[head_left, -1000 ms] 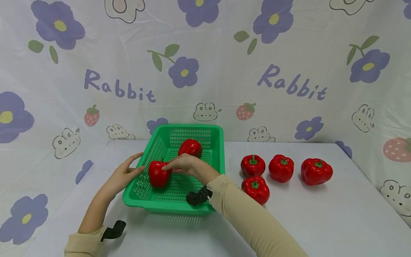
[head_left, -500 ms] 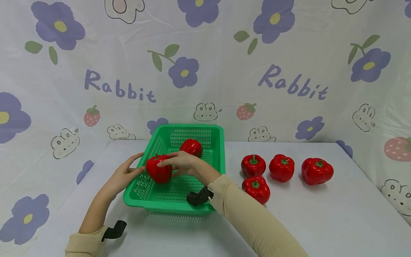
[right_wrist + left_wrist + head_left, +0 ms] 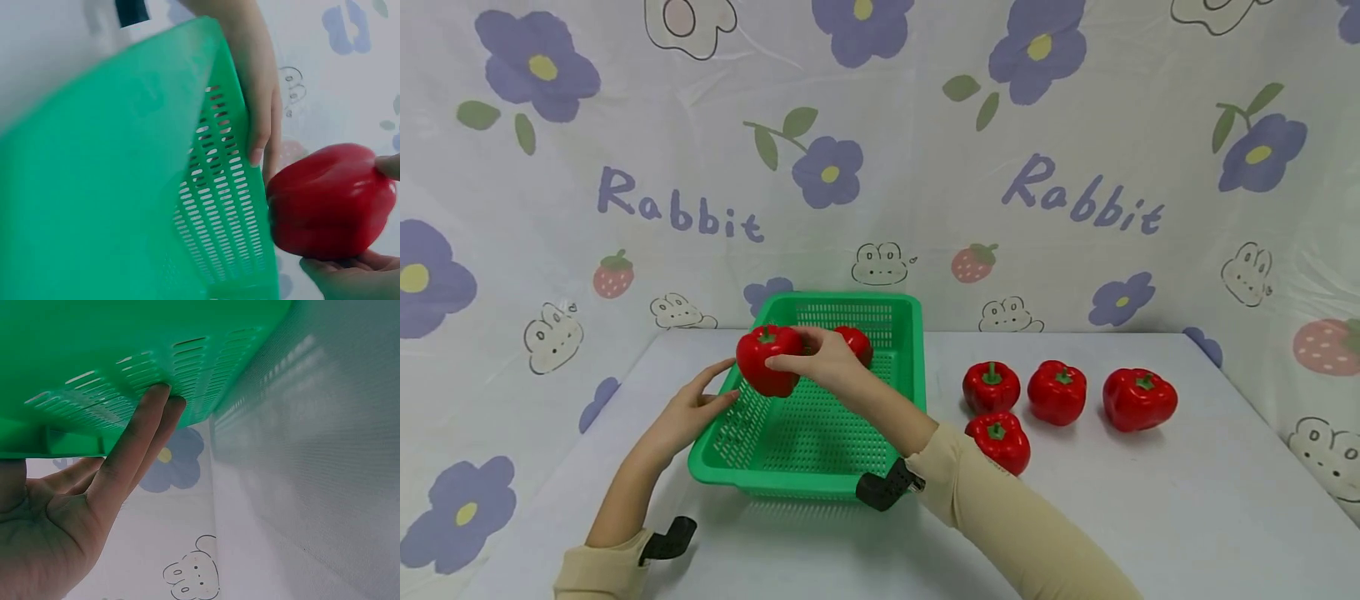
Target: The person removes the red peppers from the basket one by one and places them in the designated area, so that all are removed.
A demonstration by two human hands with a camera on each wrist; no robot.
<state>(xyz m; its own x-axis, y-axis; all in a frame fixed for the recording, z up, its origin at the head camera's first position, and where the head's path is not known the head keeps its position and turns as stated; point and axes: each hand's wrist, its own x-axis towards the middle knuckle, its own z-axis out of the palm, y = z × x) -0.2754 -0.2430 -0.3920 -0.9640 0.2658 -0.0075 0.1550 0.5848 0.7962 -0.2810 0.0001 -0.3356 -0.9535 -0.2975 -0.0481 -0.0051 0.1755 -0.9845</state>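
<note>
Head view: right hand (image 3: 820,360) holds a red pepper (image 3: 767,358) from its right side, fingers curled round it, thumb near the top. The pepper is lifted above the left rim of the green basket (image 3: 808,487), stem up. Left hand (image 3: 688,410) lies against the basket's outer left wall, fingers straight, gripping nothing. A second pepper (image 3: 857,343) sits in the far part of the basket, partly hidden behind the right hand. Four more peppers (image 3: 1056,392) stand on the white table (image 3: 1150,517) to the right, well apart from the basket. Bare table lies in front of the basket and to its left.

Left wrist view: left hand (image 3: 75,519), palm open, fingertips (image 3: 157,394) pressed flat on the slotted green wall (image 3: 125,350). Table surface runs off to the right.

Right wrist view: held pepper (image 3: 331,200) just outside the basket's slotted wall (image 3: 219,206), fingers (image 3: 350,275) cupped under it. Left hand's fingers (image 3: 259,125) lie along the same wall, close to the pepper; contact cannot be told.
</note>
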